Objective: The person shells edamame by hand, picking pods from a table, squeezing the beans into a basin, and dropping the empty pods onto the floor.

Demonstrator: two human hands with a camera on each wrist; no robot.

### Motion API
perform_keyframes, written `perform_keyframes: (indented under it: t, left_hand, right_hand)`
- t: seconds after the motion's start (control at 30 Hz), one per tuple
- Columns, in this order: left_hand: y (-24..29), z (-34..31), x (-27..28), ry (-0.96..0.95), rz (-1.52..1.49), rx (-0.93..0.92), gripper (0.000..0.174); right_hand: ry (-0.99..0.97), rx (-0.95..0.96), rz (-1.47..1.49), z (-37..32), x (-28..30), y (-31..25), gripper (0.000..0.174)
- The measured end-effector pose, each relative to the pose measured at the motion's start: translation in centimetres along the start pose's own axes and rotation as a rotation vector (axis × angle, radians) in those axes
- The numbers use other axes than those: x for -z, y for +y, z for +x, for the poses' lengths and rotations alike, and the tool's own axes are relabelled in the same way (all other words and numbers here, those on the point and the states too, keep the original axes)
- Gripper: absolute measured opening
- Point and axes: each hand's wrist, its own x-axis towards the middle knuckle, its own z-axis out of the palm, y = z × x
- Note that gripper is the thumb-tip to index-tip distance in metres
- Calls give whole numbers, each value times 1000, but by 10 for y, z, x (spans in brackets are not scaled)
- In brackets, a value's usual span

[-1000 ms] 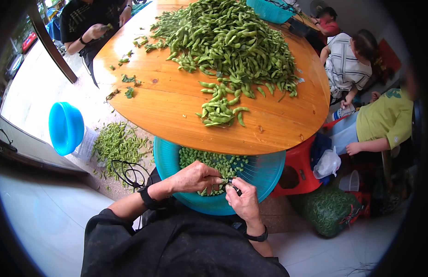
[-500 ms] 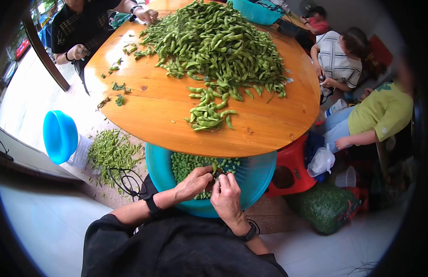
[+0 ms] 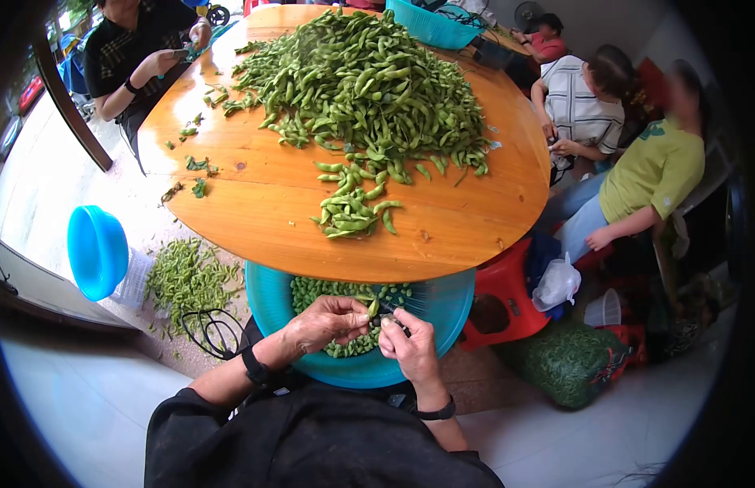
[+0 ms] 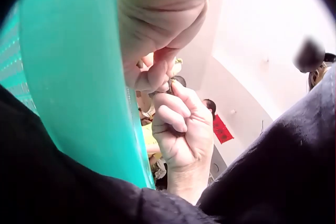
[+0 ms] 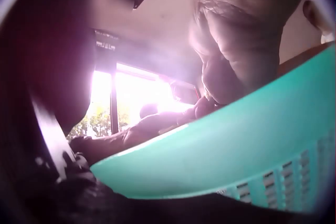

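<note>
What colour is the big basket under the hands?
The basket is blue-green, all one colour; the head view shows it best.

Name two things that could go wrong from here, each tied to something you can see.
1. The left hand holds a green pod over the basin of shelled beans, so shell scraps might drop among them.
2. A small cluster of pods lies on the table, towards the basin; a knock could send some in unshelled.
</note>
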Motion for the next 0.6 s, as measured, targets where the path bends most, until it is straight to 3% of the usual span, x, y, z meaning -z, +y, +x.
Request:
perform_keyframes:
  t: [0.27, 0.4, 0.6]
  left_hand:
    - [-3, -2, -6, 168, 263, -99, 19]
    - [-2, -3, -9, 171, 175, -61, 18]
    - [-1, -5, -18, 269, 313, -143, 18]
  right_hand:
    - [-41, -30, 8, 3, 4, 7, 17]
    - [-13, -22, 13, 6, 4, 8, 19]
    - [-79, -56, -15, -4, 4, -4, 16]
